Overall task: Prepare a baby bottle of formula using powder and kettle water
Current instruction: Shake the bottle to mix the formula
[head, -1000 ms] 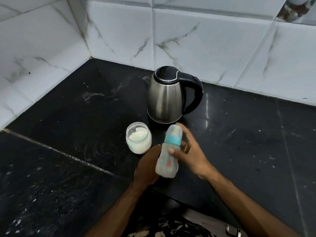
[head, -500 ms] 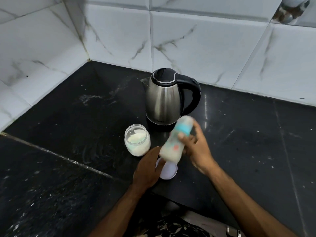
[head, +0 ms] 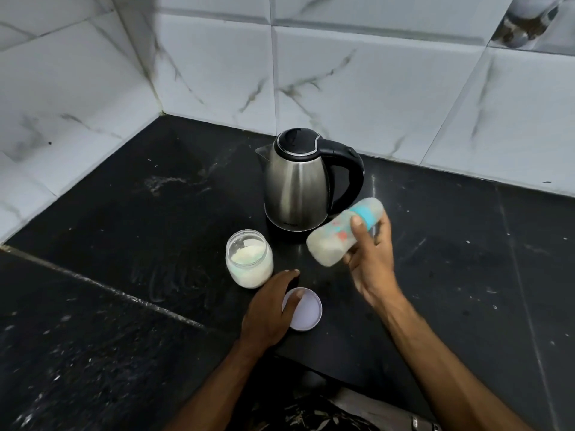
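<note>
Head view: the right hand (head: 371, 262) holds the baby bottle (head: 337, 233) in the air just in front of the kettle (head: 297, 185), fingers wrapped around its middle and the thumb pressed across the front near the teal collar. The bottle is tilted steeply, its capped top pointing up and to the right, its base down and to the left. Its body looks cloudy white, with small orange and teal marks that are blurred.

The left hand (head: 270, 309) rests low on the black counter (head: 124, 244), fingers loosely spread and gripping nothing; its thumb lies on the near edge of a round white lid (head: 306, 311) that sits flat on the counter.

An open glass jar (head: 249, 262) with white powder stands upright just left of the hand and lid, near the kettle's base but apart from it. The steel kettle stands upright with its black lid closed, spout to the left and handle to the right. White marbled tiles (head: 357, 88) form the wall behind.
</note>
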`<state>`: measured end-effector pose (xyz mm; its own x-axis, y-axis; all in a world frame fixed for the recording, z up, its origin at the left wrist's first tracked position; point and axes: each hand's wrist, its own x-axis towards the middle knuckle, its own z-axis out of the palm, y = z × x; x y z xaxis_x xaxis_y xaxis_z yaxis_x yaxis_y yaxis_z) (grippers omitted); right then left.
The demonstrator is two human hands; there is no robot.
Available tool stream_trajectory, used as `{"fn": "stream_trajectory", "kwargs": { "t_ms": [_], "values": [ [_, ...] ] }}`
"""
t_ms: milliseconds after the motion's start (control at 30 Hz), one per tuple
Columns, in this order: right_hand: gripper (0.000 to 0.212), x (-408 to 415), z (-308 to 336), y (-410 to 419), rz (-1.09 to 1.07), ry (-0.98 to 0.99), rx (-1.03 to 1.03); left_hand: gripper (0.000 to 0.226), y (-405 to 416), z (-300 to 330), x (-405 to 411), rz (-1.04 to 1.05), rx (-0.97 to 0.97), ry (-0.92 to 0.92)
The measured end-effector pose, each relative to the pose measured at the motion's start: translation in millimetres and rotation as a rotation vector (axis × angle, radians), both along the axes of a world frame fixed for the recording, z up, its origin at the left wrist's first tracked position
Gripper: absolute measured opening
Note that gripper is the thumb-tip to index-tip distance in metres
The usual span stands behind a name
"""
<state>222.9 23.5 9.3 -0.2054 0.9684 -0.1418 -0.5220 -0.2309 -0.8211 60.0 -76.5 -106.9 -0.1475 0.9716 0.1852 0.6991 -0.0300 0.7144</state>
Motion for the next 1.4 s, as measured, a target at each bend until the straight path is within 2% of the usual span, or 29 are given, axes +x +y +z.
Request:
{"fn": "stream_trajectory", "kwargs": {
  "t_ms": [167,233,300,367,433,533,567,633,733,800,900,933,1033,1133,1200,1300,1333,1400],
  "values": [
    [0.082,1.4,-17.8,-31.0,0.470,-0.359,0.185,0.044,1.3,10.0,0.8,-0.045,0.015,-0.064],
    [0.078,0.3,-14.8,-24.5,0.361,-0.310,0.182,0.044,0.8,3.5,-0.4,-0.010,-0.001,-0.082],
    [0.067,-1.3,-6.4,-11.5,0.137,-0.159,0.063,0.050,0.0,-3.8,-0.8,0.009,0.011,-0.017],
    [0.059,-2.8,-2.6,-4.4,0.034,-0.047,-0.003,0.052,0.4,-4.4,0.0,-0.005,0.002,0.013],
    [0.065,-2.6,-2.0,-11.9,0.133,-0.105,0.026,0.048,1.0,-1.3,-1.0,0.003,0.012,-0.008],
    [0.078,0.7,-8.9,-26.0,0.446,-0.349,0.185,0.039,2.5,-0.5,-2.8,-0.042,-0.009,-0.047],
    [0.080,2.5,-11.0,-23.8,0.455,-0.356,0.202,0.039,2.6,0.3,-2.1,-0.044,0.003,-0.048],
    [0.082,2.9,-5.4,-14.0,0.287,-0.250,0.152,0.038,2.6,-1.3,-1.7,-0.023,0.034,-0.045],
    [0.076,1.2,-0.4,2.8,0.033,-0.043,0.003,0.056,0.8,-3.9,0.2,-0.008,0.005,0.006],
    [0.082,0.1,-3.4,-3.9,0.104,-0.063,0.011,0.055,1.8,-6.9,-1.3,-0.012,0.004,-0.002],
    [0.081,1.3,-11.5,-26.7,0.455,-0.295,0.153,0.049,5.7,-3.4,-2.5,-0.091,0.018,-0.026],
    [0.081,3.1,-14.7,-26.7,0.490,-0.335,0.180,0.047,6.2,-1.3,-2.0,-0.097,0.018,-0.033],
    [0.085,1.9,-5.3,-12.9,0.246,-0.216,0.112,0.048,2.3,1.8,0.3,-0.017,0.058,-0.020],
    [0.067,0.2,-3.3,1.4,0.018,-0.081,0.018,0.054,-0.6,-2.9,0.4,0.002,0.017,0.006],
    [0.067,-0.1,-5.6,-9.5,0.124,-0.151,0.060,0.047,0.9,-0.6,-1.6,0.017,0.009,-0.005],
    [0.078,2.6,-13.2,-29.2,0.470,-0.363,0.200,0.040,1.6,6.8,-2.1,-0.085,0.036,-0.057],
    [0.080,4.1,-14.9,-27.6,0.479,-0.380,0.218,0.039,0.9,8.8,-0.8,-0.092,0.054,-0.058],
    [0.077,5.4,-11.4,-17.0,0.287,-0.298,0.172,0.036,1.5,4.7,-0.7,-0.044,0.059,-0.042]
  ]
}}
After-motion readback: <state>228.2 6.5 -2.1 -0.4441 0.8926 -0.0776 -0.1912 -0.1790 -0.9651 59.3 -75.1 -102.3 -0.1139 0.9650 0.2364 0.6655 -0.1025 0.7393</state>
